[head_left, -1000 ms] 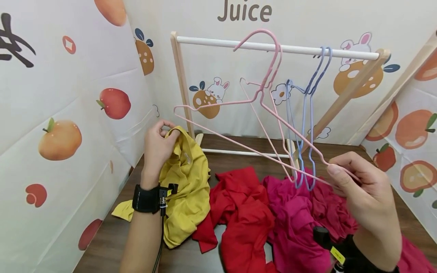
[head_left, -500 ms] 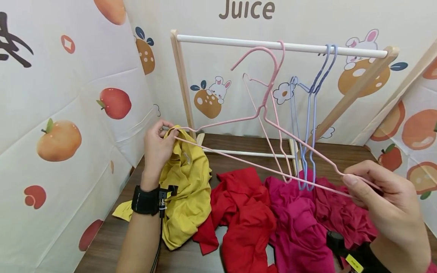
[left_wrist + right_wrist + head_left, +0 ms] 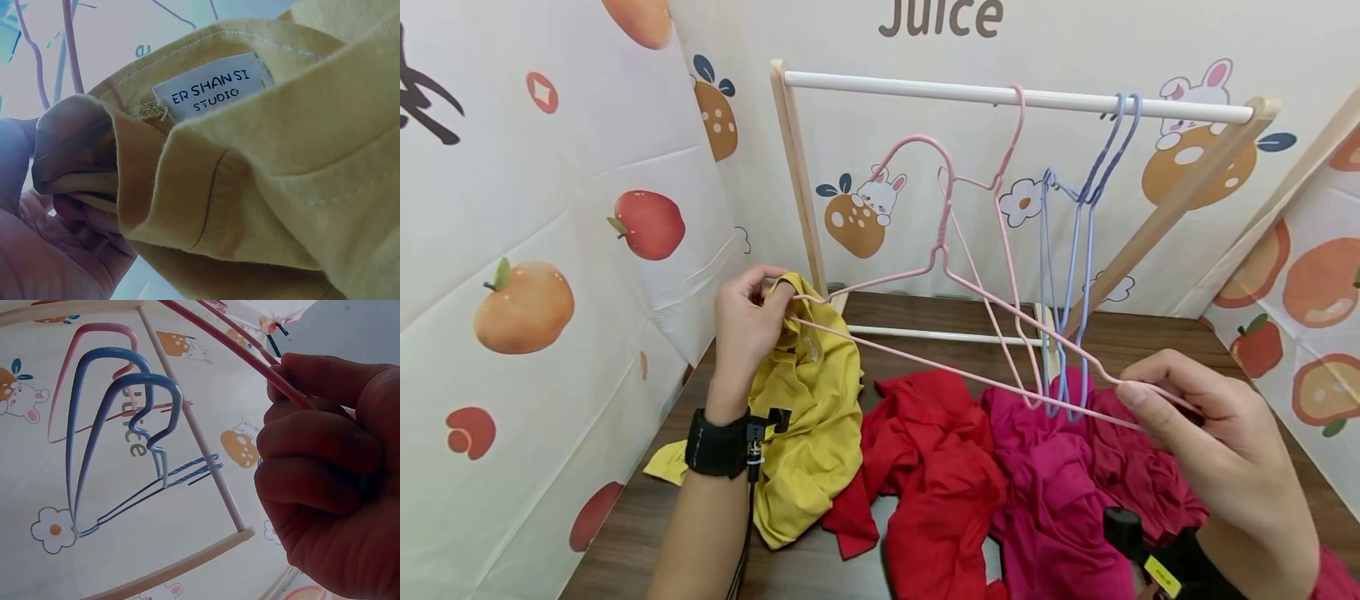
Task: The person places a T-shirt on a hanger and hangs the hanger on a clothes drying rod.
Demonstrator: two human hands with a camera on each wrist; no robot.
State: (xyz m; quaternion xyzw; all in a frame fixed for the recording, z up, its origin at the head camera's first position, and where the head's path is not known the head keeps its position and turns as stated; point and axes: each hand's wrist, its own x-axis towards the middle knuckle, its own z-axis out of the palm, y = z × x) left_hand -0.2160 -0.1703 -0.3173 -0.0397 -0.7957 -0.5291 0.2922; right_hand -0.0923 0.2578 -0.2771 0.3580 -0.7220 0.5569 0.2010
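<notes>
So the left hand (image 3: 748, 312), left of centre in the head view, has the collar of a yellow shirt (image 3: 808, 433) pinched between thumb and fingers. The shirt's bunched up below it, left of the middle. Over at lower right, the right hand (image 3: 1217, 442) has its fingers curled around one end of a pink hanger (image 3: 941, 237), which stretches across the centre with its hook up. The other end meets the yellow collar right by the left thumb; can't tell if the tip's tucked inside, since cloth and thumb cover it. Left wrist view shows a white label (image 3: 215, 84) in the neck reading "ER SHAN SI STUDIO".

Along the top there's a white rail (image 3: 895, 89) with another pink hanger (image 3: 1004, 225) and two blue hangers (image 3: 1084, 200) on it. Bottom middle: crumpled red garment (image 3: 936, 467), then a magenta one (image 3: 1052, 492) to its right.
</notes>
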